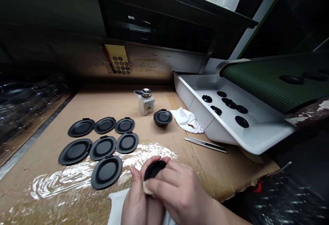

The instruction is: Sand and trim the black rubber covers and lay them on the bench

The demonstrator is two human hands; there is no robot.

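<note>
Black disc (153, 169) is clasped between left hand (135, 201) and right hand (177, 187), seven more discs (103, 148) laid at ten o'clock on cardboard (205, 177).

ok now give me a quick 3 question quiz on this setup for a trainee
1. How many flat round black discs lie on the brown cardboard sheet?
2. True or false: the silver snap-off utility knife lies inside the white plastic tray.
3. What are the left hand and right hand holding?

Key: 1. Seven. 2. False, it lies on the cardboard beside the tray. 3. A round black part.
</note>
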